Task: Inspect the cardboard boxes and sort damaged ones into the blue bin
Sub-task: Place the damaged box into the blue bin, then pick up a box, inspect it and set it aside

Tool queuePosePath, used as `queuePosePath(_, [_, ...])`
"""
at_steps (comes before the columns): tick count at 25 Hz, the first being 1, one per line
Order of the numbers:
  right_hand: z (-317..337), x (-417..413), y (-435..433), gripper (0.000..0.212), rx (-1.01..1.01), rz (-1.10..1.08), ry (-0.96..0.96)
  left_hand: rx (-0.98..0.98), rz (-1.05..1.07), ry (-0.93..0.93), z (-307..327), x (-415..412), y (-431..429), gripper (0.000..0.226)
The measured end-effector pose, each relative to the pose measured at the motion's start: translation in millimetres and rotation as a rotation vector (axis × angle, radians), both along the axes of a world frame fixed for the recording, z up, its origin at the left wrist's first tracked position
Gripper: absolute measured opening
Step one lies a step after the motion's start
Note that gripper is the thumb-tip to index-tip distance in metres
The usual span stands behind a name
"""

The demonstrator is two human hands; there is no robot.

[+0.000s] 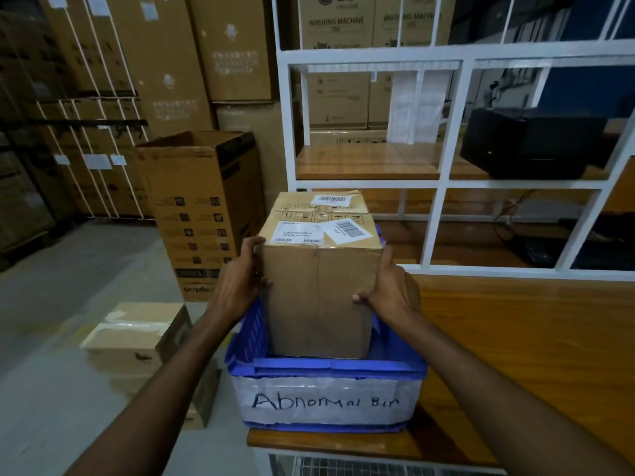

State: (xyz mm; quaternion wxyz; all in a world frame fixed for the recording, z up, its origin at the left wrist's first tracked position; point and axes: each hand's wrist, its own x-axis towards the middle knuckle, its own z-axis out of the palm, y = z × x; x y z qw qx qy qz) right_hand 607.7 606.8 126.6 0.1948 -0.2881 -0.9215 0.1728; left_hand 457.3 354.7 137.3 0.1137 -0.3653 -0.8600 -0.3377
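Note:
A tall brown cardboard box with white barcode labels on its top stands upright inside the blue bin, whose front carries a white label reading "Abnormal Bin". My left hand grips the box's upper left edge, fingers wrapped round the corner. My right hand holds the right side, thumb across the front face. The box's lower part is hidden behind the bin's front wall.
The bin sits at the left end of a wooden counter behind a white frame partition. On the floor to the left lie a small taped carton and a tall open carton. Stacked cartons fill the back.

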Motion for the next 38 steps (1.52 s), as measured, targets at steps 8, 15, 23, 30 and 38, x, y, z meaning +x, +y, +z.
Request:
queuePosePath(8, [-17,-4,1,0.106,0.035,0.022,0.074,-0.010,0.053,-0.021,-16,-9,0,0.084])
queuePosePath(15, [-23,2,-10,0.119,-0.152,0.073,0.263,-0.021,-0.036,-0.144,-15,-6,-6,0.097])
queuePosePath(23, [20,-15,-102,0.068,0.139,0.119,0.668,0.341,-0.028,-0.065,-25,-15,-60,0.074])
queuePosePath(30, [17,-99,-264,0.023,0.052,0.305,0.707,0.540,0.113,-0.253,-49,-72,-205,0.035])
queuePosePath(38, [-48,-246,-397,0.016,-0.188,0.451,0.317,0.671,0.428,-0.463,-93,-163,-365,0.019])
